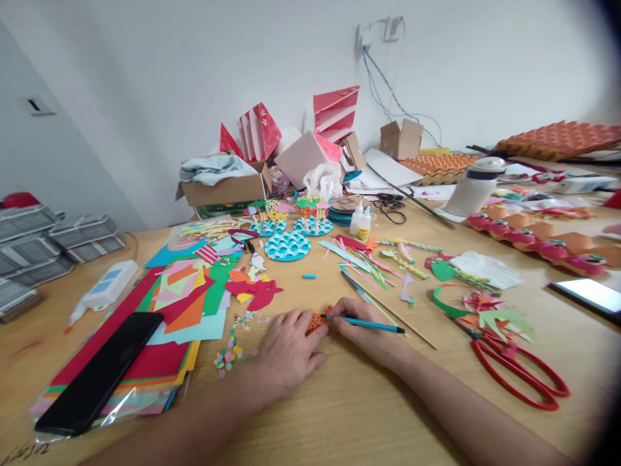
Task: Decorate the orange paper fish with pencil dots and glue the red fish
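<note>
My right hand (356, 327) is closed around a blue felt-tip pen (371, 323), its tip end at an orange paper cutout (316, 322) with dark spots. My left hand (294, 346) pins that cutout to the table, thumb and fingers at its edge, hiding part of it. Ahead of both hands lies a small blue pen cap (309, 276). A thin wooden stick (402, 317) and a dark pointed tool (352, 285) lie just beyond my right hand. Paper confetti dots (227, 358) are scattered left of my left hand.
Colored paper sheets (194, 323) and a black phone (99, 375) lie left. Red-handled scissors (519, 372) lie right. Blue wavy discs (287, 246), glue bottles (363, 223), a cardboard box (226, 194) and a white container (475, 188) stand farther back. A painted egg-carton strip (538, 239) is right.
</note>
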`<action>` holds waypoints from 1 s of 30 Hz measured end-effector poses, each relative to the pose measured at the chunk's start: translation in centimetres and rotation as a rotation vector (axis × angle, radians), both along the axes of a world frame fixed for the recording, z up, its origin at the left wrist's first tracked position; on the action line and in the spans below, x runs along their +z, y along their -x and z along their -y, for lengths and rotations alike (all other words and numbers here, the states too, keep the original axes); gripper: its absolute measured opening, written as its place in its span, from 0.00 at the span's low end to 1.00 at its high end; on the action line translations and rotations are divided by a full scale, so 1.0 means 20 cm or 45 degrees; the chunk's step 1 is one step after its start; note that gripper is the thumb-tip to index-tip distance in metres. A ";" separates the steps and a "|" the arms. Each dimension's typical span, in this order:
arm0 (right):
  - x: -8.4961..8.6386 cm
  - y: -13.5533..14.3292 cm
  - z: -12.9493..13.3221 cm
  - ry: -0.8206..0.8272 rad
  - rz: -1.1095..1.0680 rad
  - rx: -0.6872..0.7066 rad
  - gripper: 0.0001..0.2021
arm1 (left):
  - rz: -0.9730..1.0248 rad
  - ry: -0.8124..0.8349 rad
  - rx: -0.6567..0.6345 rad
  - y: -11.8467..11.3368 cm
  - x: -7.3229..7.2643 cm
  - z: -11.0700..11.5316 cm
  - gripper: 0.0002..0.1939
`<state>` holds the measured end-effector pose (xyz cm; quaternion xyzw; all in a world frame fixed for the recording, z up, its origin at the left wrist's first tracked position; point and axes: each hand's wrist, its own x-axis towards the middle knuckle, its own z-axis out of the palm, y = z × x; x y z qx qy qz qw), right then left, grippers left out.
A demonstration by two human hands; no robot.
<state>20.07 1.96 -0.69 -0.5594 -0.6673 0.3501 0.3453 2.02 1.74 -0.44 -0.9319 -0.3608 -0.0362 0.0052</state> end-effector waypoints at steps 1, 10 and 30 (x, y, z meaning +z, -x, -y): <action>0.00 0.00 0.00 0.005 -0.005 0.006 0.04 | -0.001 -0.002 0.002 0.00 0.00 0.00 0.20; -0.01 -0.01 0.00 -0.022 0.018 0.004 0.05 | 0.012 -0.006 -0.001 0.00 -0.01 0.00 0.20; 0.04 0.00 0.01 0.048 -0.084 -0.036 0.03 | 0.023 0.008 -0.011 0.01 0.01 0.01 0.19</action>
